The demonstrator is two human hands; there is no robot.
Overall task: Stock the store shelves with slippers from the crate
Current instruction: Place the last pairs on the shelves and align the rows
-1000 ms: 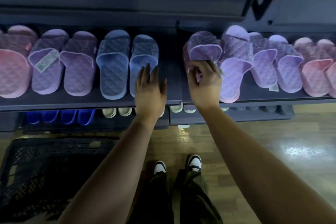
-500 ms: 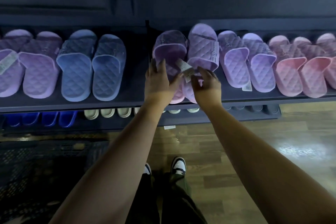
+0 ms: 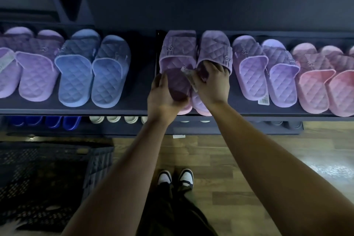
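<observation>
1. Centrally, the purple pair lies on the upper shelf, toes to the back wall and heels at the front edge.
2. Both hands hold this pair. The left hand cups the heel end of its left slipper, fingers curled round the outer edge. The right hand has its fingers tucked under the strap of the right slipper, with the thumb beside a paper tag lying between the two slippers.
3. Left of the purple pair, past a bare strip of shelf, sits a blue pair, with a lilac pair beyond it.
4. Just right of the purple pair sits a second lilac pair with a white tag at its heel, and further right a pink pair.
5. Below the purple pair, a lower shelf shows only slipper ends: blue ones to the left, cream ones nearer, dark ones to the right.
6. Below and left of the purple pair, a dark mesh crate stands on the wooden floor. Its inside is too dark to tell what it holds.
7. Straps carry an embossed logo and the tags carry print, all too small to read.
</observation>
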